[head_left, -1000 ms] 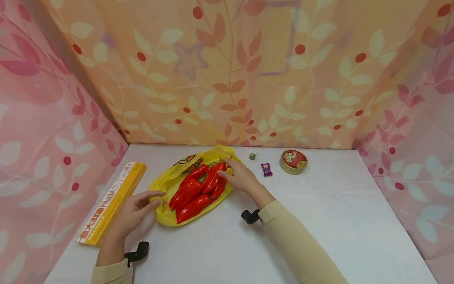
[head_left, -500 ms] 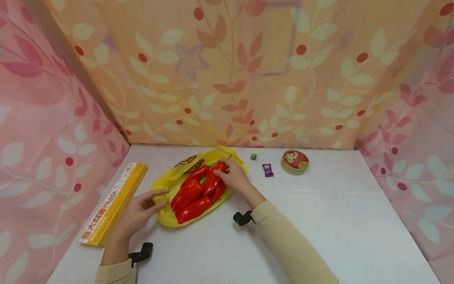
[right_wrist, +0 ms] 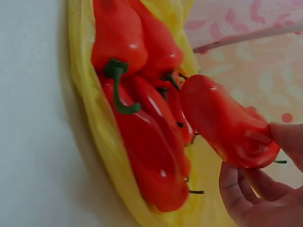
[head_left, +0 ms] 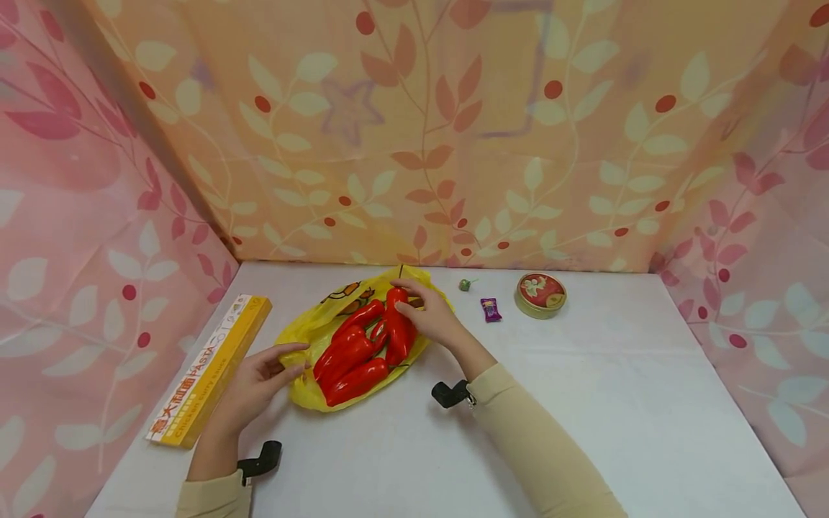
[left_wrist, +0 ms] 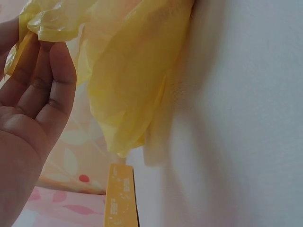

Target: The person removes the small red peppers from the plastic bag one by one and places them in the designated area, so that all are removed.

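A yellow plastic bag (head_left: 304,337) lies spread with its mouth toward me, and several red peppers (head_left: 352,352) are in it. My right hand (head_left: 432,314) pinches one red pepper (right_wrist: 227,123) by its stem end between thumb and fingers. In the right wrist view that pepper is raised beside the others, whose green stems (right_wrist: 118,85) show. My left hand (head_left: 255,385) holds the bag's left edge; in the left wrist view, thin yellow plastic (left_wrist: 57,21) passes between the thumb and the fingers (left_wrist: 61,85), with the fingertips partly hidden.
A yellow and white pasta box (head_left: 210,374) lies left of the bag, close to my left forearm. To the bag's right are a small green lollipop (head_left: 464,285), a purple wrapped candy (head_left: 490,310) and a round red and gold tin (head_left: 540,295). Patterned cloth walls (head_left: 414,144) border the table.
My right hand has taken hold of one pepper and drawn it up from the pile, turning it more upright. My left hand stays at the bag's edge.
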Available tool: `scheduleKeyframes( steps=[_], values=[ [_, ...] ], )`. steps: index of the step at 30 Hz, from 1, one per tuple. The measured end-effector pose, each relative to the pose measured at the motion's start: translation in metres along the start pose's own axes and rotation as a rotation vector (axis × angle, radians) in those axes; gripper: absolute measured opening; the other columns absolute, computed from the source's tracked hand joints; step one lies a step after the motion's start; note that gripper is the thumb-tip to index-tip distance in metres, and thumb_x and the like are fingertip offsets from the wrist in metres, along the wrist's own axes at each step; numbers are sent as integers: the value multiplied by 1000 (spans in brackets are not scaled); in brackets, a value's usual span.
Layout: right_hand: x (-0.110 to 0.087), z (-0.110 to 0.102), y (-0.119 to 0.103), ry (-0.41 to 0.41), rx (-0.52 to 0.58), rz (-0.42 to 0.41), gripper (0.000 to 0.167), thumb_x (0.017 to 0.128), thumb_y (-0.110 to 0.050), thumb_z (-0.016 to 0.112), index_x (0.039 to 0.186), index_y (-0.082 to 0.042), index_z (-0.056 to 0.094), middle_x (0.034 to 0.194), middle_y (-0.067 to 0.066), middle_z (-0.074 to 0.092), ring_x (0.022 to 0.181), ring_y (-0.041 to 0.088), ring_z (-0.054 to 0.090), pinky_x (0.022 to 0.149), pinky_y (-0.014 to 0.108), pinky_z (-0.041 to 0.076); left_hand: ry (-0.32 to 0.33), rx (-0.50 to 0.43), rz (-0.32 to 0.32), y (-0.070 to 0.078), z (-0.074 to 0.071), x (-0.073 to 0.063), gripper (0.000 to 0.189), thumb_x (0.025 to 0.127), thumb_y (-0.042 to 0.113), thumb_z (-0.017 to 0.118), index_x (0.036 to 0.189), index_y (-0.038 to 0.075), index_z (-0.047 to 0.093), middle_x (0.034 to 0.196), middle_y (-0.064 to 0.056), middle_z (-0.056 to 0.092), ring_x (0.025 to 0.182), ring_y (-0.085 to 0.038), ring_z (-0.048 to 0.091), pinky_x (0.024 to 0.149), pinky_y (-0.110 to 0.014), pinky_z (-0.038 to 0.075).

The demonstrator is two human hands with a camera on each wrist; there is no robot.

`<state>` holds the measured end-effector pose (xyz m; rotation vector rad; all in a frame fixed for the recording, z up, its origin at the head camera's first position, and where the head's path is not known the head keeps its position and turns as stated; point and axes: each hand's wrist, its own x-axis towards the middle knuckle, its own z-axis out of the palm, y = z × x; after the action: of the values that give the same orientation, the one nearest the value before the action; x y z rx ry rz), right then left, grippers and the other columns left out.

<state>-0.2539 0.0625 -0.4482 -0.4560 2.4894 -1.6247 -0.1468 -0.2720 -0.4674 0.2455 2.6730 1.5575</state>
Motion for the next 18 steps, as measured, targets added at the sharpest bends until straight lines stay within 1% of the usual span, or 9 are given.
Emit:
scheduleKeyframes(
  steps=[4, 6, 7, 10, 13, 15, 18],
  values=[
    [-5, -10, -4, 8, -19, -50, 39, 102, -22, 60, 141, -25, 59, 137, 7, 62, 117, 30, 61, 94, 43, 57, 6, -11, 7, -1, 0, 0, 38, 96, 28, 71, 130, 13, 68, 101, -6, 68, 80, -20, 55, 63, -23, 50],
    [-8, -16, -6, 0, -2, -54, 40, 102, -22, 59, 142, -22, 58, 137, 7, 62, 118, 30, 61, 94, 43, 57, 9, -18, 4, -2, -1, 0, 36, 96, 28, 71, 129, 14, 69, 99, -5, 68, 78, -20, 55, 62, -23, 50],
    [-10, -19, -6, -3, 4, -47, 40, 102, -23, 59, 142, -23, 58, 137, 6, 61, 118, 29, 60, 93, 43, 57, 14, -19, 2, -2, -1, 0, 36, 95, 29, 71, 128, 14, 69, 98, -5, 68, 77, -20, 55, 61, -24, 50],
    [-15, -28, -7, -5, 33, -37, 40, 102, -25, 59, 142, -23, 58, 136, 5, 61, 119, 28, 60, 91, 42, 58, 16, -17, -4, -2, -1, 0, 32, 96, 29, 70, 125, 16, 71, 100, -4, 71, 78, -20, 56, 64, -26, 54],
    [-21, -35, -5, 10, 58, -24, 42, 99, -34, 65, 139, -28, 59, 133, 3, 62, 118, 26, 60, 88, 40, 60, 7, -24, -15, -2, -2, 0, 30, 97, 27, 69, 122, 12, 73, 106, -5, 74, 82, -19, 59, 70, -26, 58],
    [-26, -41, -3, 15, 75, -19, 48, 95, -38, 70, 140, -27, 58, 133, 3, 62, 118, 28, 59, 85, 40, 60, -5, -29, -21, -3, -1, 0, 28, 98, 26, 68, 121, 12, 73, 110, -5, 75, 85, -19, 61, 74, -27, 59],
    [-35, -50, 0, 19, 66, -9, 56, 89, -38, 76, 141, -26, 57, 135, 3, 60, 119, 30, 59, 83, 41, 61, -14, -24, -20, -4, -1, 0, 28, 98, 26, 67, 121, 11, 73, 112, -5, 75, 89, -18, 61, 76, -25, 58]
  ],
)
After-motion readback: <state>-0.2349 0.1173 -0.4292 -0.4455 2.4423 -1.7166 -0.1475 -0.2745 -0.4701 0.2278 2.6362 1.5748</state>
